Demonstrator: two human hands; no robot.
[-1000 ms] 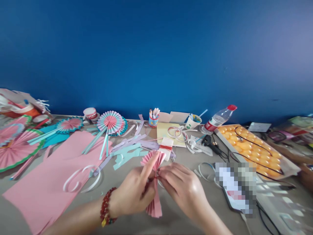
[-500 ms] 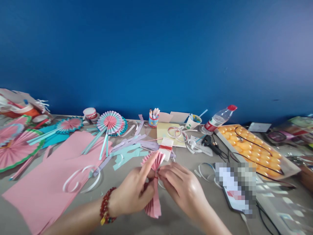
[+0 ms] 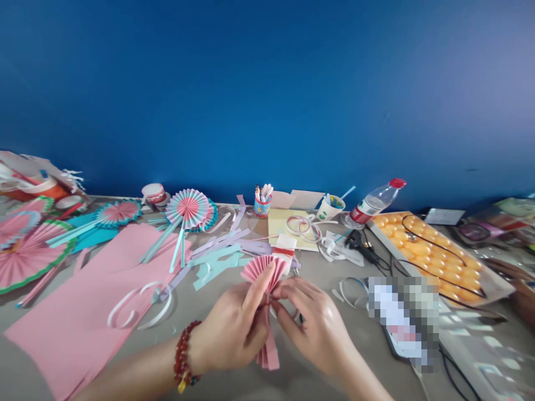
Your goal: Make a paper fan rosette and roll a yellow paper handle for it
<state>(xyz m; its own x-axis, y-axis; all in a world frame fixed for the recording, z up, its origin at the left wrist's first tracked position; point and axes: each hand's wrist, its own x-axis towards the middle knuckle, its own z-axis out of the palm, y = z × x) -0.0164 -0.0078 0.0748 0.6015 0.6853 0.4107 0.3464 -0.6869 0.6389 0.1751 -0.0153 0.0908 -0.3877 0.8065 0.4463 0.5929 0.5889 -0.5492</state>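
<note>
A pink pleated paper fan (image 3: 268, 356) is pinched narrow at its middle and flares out above and below my fingers. My left hand (image 3: 228, 328), with a red bead bracelet (image 3: 183, 356) on its wrist, is closed around the fan's waist, its index finger stretched along the upper pleats. My right hand (image 3: 320, 320) pinches at the same waist from the right side. A thin reddish band seems to cross the waist there, mostly hidden by fingertips. Just behind the fan lies a white packet with a red stripe (image 3: 285, 252).
Pink paper sheets (image 3: 79, 312) with white paper loops cover the left. Finished paper fans (image 3: 186, 206), a pen cup (image 3: 262, 206), a paper cup (image 3: 330, 208) and a bottle (image 3: 371, 206) stand or lie along the wall. A phone (image 3: 403, 340) and yellow tray (image 3: 430, 259) are right.
The fan's upper pleats have spread wider and show more to the left. My left hand has shifted slightly right, and my right fingers have moved a little at the waist.
</note>
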